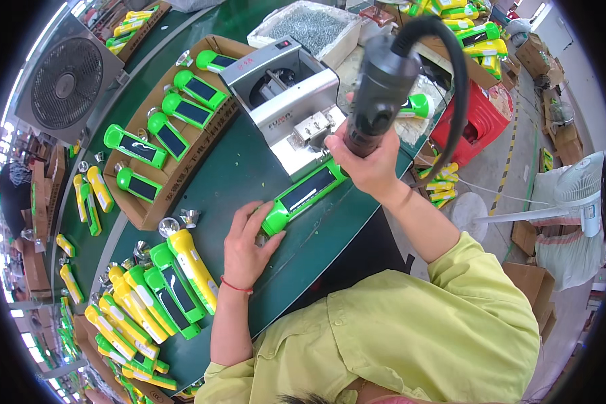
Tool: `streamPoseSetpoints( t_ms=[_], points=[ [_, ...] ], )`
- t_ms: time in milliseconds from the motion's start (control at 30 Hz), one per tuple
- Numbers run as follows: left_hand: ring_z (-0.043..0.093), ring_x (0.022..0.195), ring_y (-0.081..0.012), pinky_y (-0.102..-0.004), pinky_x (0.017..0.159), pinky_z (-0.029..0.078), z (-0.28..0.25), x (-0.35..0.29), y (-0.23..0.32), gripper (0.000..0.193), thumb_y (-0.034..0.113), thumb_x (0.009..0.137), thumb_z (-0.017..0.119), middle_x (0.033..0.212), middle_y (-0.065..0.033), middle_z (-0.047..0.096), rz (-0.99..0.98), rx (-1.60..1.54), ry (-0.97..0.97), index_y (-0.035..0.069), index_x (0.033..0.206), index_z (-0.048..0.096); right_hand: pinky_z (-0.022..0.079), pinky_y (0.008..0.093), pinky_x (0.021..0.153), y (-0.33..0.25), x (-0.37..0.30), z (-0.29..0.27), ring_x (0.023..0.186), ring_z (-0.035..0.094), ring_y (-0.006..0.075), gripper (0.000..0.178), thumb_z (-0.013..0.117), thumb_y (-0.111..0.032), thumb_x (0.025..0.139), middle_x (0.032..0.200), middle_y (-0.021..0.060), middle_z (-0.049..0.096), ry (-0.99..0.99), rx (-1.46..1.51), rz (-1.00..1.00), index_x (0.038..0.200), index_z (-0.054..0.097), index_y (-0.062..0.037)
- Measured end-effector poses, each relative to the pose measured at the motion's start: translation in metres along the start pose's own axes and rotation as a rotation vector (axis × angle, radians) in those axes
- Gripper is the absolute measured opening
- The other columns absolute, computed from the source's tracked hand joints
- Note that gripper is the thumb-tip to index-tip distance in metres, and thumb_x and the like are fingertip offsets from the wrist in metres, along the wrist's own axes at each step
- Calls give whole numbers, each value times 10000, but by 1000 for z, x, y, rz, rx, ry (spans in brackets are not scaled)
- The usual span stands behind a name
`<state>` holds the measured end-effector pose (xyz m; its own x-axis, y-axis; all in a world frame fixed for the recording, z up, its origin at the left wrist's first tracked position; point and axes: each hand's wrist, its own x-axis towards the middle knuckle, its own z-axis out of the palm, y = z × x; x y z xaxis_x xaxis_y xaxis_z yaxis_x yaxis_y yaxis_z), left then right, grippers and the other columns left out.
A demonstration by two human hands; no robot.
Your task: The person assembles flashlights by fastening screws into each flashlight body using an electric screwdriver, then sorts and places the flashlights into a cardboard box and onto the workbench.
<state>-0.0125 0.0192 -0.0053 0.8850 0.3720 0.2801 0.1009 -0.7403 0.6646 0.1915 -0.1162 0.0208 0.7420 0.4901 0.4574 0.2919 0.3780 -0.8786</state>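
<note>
My right hand point(374, 160) is wrapped round a black electric screwdriver point(382, 77), which stands tilted with its cable curving off the top. Its tip points down toward the far right end of a green flashlight point(306, 195) with a dark solar panel; whether it touches is hidden behind my hand. My left hand point(249, 242) grips the near left end of that flashlight on the green table point(209, 192), thumb and fingers on either side. Just beyond the flashlight sits a silver screw feeder point(283, 101).
A cardboard tray point(188, 168) at left holds several green flashlights. Yellow and green flashlights point(148, 289) lie bunched left of my forearm. Behind the feeder stands a white foam box point(303, 30) of screws. A grey fan point(64, 84), a red stool point(475, 118) and a white fan point(579, 185) stand around.
</note>
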Motion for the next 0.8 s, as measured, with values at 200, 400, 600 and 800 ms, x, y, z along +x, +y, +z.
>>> streamPoseSetpoints(
  t_ms=[200,400,600,800],
  points=[
    [607,958,-286,-343,772,520,8,4,11,559,27,625,795,1112,-132,578,11,0,-13,77,1151,611,470,212,554,-42,44,16,590,570,65,401,719,26,741,699,8,589,30,163,-228,1045,462,-23],
    [609,942,-301,-361,796,520,18,11,20,555,64,624,805,1111,-129,575,-28,-1,-24,72,1143,609,473,227,618,-24,58,32,671,567,73,470,742,-43,737,784,3,594,-7,99,-211,1132,487,-40],
    [605,948,-311,-369,798,519,19,13,20,550,78,632,803,1109,-133,575,-46,-21,-37,69,1145,607,465,229,622,-38,53,34,668,556,72,433,756,-85,717,764,1,589,-137,61,103,1083,526,-60],
    [604,860,-285,-356,732,519,27,18,17,540,93,646,797,1104,-125,566,24,-29,0,71,1147,597,474,224,623,-35,-2,44,698,565,67,504,733,-17,743,876,18,586,-51,173,-14,1166,460,-6]
  ],
)
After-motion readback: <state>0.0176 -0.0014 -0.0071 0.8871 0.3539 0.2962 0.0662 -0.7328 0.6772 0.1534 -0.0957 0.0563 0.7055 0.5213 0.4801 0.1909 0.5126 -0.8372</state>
